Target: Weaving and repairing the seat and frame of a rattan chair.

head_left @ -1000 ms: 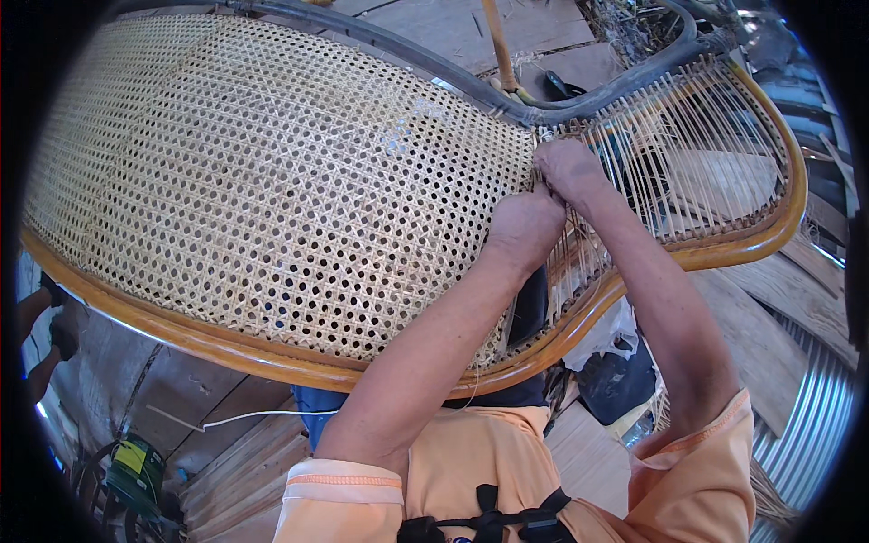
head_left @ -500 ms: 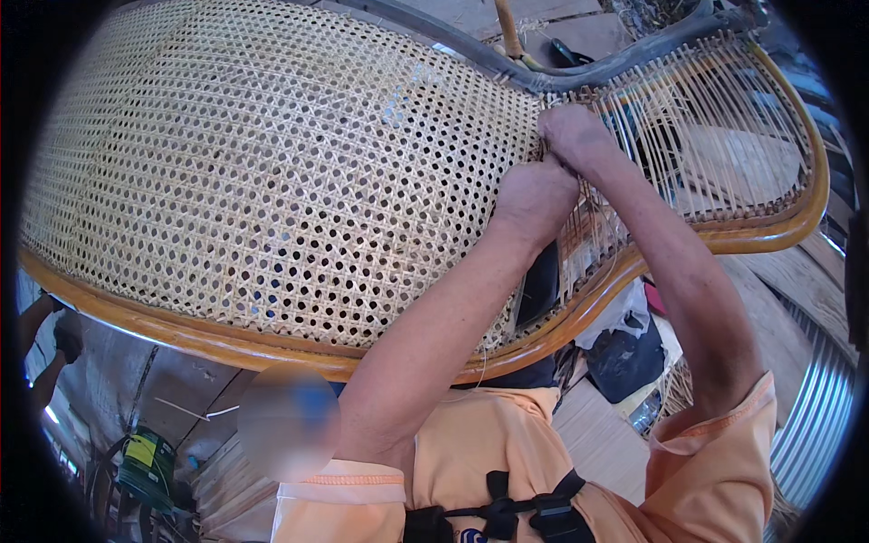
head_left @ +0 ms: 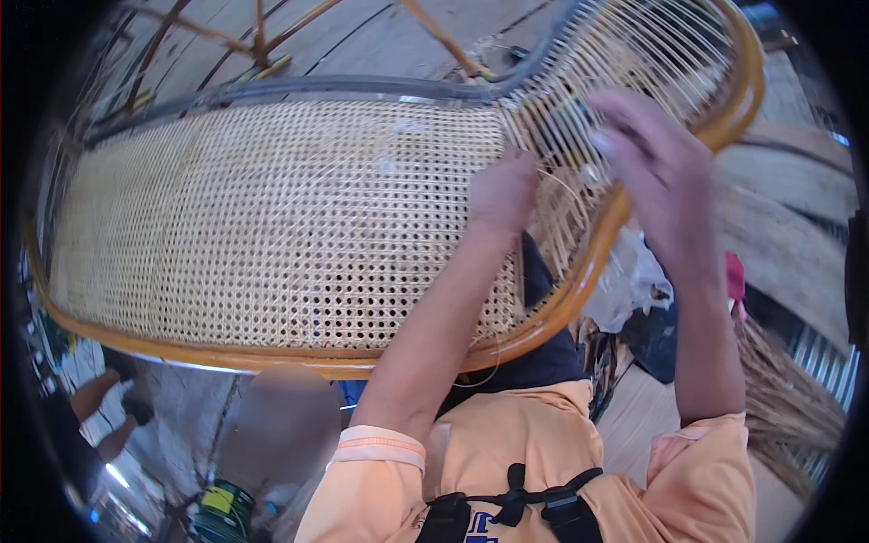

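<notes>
A long curved seat frame of orange-brown varnished wood [head_left: 579, 303] holds a large panel of woven cane [head_left: 299, 226] in front of me. My left hand [head_left: 505, 192] is closed at the panel's right edge, where the tight weave gives way to loose strands. A thin cane strand [head_left: 572, 192] curves out beside its fingers, which seem to pinch it; the fingertips are partly hidden. Above the frame's narrow right part, my right hand [head_left: 665, 172] is raised, blurred, with thumb and fingers apart. Nothing shows between them. Unwoven parallel strands [head_left: 634, 54] span the rounded right end.
A grey-wrapped rail [head_left: 362, 88] edges the far side, with wooden poles [head_left: 444, 41] behind. Below the right end lie a white plastic bag [head_left: 629, 281] and bundled dry strands [head_left: 783, 389]. A green bucket [head_left: 222, 509] and another person's arm [head_left: 95, 398] are at lower left.
My right hand has left my left hand and swung right and toward me, its fingers opening. My left hand stays at the weave's edge. The view has shifted, showing more of the far side.
</notes>
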{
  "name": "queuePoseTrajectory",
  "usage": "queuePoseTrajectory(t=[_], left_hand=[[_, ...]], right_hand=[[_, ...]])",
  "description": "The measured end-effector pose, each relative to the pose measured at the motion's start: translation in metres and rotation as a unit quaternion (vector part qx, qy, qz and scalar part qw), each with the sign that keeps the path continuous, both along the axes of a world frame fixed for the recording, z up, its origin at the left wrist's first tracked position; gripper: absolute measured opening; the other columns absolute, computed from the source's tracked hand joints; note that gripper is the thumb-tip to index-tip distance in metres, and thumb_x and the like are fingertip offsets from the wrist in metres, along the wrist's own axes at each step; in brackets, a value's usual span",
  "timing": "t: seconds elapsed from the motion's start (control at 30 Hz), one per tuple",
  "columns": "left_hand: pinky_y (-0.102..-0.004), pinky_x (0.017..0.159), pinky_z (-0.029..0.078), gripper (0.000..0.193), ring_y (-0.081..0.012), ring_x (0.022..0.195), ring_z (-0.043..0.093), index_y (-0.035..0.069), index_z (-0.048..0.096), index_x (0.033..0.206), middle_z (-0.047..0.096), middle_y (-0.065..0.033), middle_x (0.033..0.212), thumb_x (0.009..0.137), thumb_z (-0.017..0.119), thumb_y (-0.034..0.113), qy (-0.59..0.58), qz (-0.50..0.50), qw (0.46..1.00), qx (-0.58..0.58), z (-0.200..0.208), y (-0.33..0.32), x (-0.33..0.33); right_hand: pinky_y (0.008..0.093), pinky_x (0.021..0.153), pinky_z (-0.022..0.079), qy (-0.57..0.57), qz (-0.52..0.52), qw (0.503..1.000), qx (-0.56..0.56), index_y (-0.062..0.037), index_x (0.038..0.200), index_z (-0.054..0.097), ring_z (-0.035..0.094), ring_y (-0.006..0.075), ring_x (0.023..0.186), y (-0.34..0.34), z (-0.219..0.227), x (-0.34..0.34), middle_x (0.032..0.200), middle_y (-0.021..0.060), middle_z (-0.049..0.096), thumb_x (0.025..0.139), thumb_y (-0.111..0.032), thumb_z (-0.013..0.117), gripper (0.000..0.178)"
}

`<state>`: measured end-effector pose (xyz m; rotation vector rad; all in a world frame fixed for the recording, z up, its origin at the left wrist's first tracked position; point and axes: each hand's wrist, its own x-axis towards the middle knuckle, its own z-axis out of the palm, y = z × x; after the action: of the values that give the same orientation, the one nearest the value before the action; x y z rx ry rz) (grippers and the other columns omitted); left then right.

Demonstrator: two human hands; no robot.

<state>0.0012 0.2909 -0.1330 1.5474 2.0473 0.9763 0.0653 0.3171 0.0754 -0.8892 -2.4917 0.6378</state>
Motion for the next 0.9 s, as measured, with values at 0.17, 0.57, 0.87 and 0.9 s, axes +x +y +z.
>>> queuePoseTrajectory(t=[0.17, 0.57, 0.87, 0.9], left_hand=[[-0.0444, 0.067, 0.049, 0.022, -0.0341, 0.08, 0.062, 0.011, 0.057, 0.101, 0.061, -0.0129, 0.095, 0.082, 0.052, 0.021, -0.036, 0.027, 0.998, 0.053, 0.002, 0.002, -0.01], [-0.0283, 0.07, 0.047, 0.024, -0.0144, 0.076, 0.06, 0.003, 0.063, 0.099, 0.065, -0.0099, 0.085, 0.089, 0.057, 0.024, -0.145, 0.009, 0.988, 0.055, 0.003, 0.019, -0.011], [-0.0293, 0.073, 0.049, 0.02, -0.0178, 0.081, 0.063, 0.0, 0.062, 0.102, 0.065, -0.0139, 0.088, 0.09, 0.055, 0.014, -0.072, 0.058, 0.994, 0.055, 0.038, -0.035, -0.005], [-0.0288, 0.074, 0.049, 0.02, -0.0182, 0.082, 0.063, 0.0, 0.062, 0.103, 0.065, -0.014, 0.09, 0.089, 0.056, 0.013, -0.051, 0.036, 0.995, 0.077, 0.04, -0.043, 0.001]], right_hand=[[0.0203, 0.062, 0.044, 0.075, -0.259, 0.953, -0.136, 0.0002, 0.1, 0.062, 0.053, 0.0064, 0.07, -0.052, 0.036, 0.145, 0.082, -0.0003, 0.059, 0.086, -0.004, 0.057, 0.015], [0.0418, 0.078, 0.046, -0.206, -0.401, 0.858, -0.247, -0.0042, 0.1, 0.06, 0.058, 0.0346, 0.091, -0.208, -0.18, 0.313, 0.097, 0.0159, 0.061, 0.083, -0.018, 0.056, 0.022], [0.042, 0.08, 0.046, -0.193, -0.431, 0.858, -0.203, -0.0072, 0.113, 0.049, 0.055, 0.0342, 0.095, -0.228, -0.18, 0.31, 0.104, 0.0152, 0.055, 0.081, -0.016, 0.06, 0.035], [0.042, 0.08, 0.046, -0.232, -0.451, 0.831, -0.228, -0.0067, 0.116, 0.047, 0.055, 0.0345, 0.096, -0.232, -0.176, 0.315, 0.104, 0.0157, 0.054, 0.081, -0.016, 0.06, 0.038]])
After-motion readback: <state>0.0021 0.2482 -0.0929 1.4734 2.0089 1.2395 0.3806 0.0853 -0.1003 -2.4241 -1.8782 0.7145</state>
